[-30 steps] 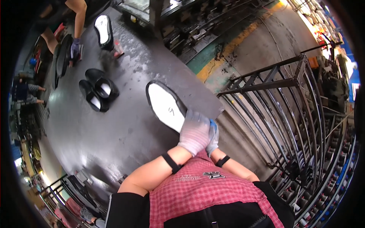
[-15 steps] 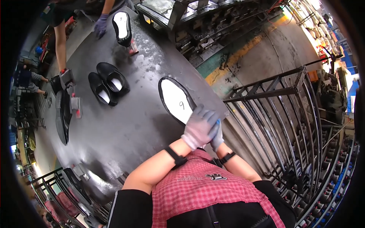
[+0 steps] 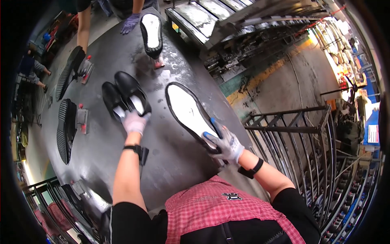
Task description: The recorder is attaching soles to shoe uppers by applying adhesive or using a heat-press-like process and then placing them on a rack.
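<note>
My left hand (image 3: 136, 123), in a pale glove, reaches across the table to a pair of black slip-on shoes (image 3: 129, 87) with white insides. Its fingers are closed at their heel ends. My right hand (image 3: 227, 144), in a grey and blue glove, grips the near end of a black shoe upper (image 3: 187, 109) that lies upside down, its white underside facing up. The thumb presses on the white surface and the other fingers curl round the edge.
The dark worktable (image 3: 97, 150) also bears an upturned shoe on a stand (image 3: 152, 35) and two ridged black soles (image 3: 66, 132) at left. A co-worker's gloved hand (image 3: 131, 23) rests at the far edge. A metal rack (image 3: 290, 128) stands at right, machinery (image 3: 239, 36) beyond.
My hands were together at the near end of the upturned shoe. The left has moved away to the pair of shoes; the right stays. At far left, the co-worker's shoe has turned sole outward.
</note>
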The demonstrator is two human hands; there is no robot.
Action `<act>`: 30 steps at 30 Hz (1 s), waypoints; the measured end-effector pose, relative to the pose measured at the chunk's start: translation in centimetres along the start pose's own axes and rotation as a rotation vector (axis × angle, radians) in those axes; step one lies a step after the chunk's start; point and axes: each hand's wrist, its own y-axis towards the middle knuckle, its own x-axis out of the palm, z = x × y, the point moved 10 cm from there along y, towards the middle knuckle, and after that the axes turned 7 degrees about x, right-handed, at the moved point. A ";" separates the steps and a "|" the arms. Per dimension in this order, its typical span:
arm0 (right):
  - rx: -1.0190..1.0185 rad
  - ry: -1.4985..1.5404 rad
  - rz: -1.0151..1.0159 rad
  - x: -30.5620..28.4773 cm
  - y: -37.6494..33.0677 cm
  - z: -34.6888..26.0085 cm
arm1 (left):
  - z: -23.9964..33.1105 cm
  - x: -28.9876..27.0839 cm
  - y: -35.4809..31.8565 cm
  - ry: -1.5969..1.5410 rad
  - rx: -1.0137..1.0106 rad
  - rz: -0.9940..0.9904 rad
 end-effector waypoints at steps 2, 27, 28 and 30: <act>-0.075 -0.025 -0.009 0.6 4.9 0.4 | -0.2 2.5 -3.5 0.022 0.060 -0.042; 0.533 -0.356 0.247 3.1 44.3 -2.3 | -11.1 9.3 -39.3 -0.144 0.124 -0.025; 0.548 -0.371 0.240 2.7 44.8 -1.9 | -10.8 8.2 -39.1 -0.123 0.136 0.058; 0.541 -0.424 0.322 1.8 46.3 -1.1 | -11.0 6.7 -38.6 -0.119 0.142 0.130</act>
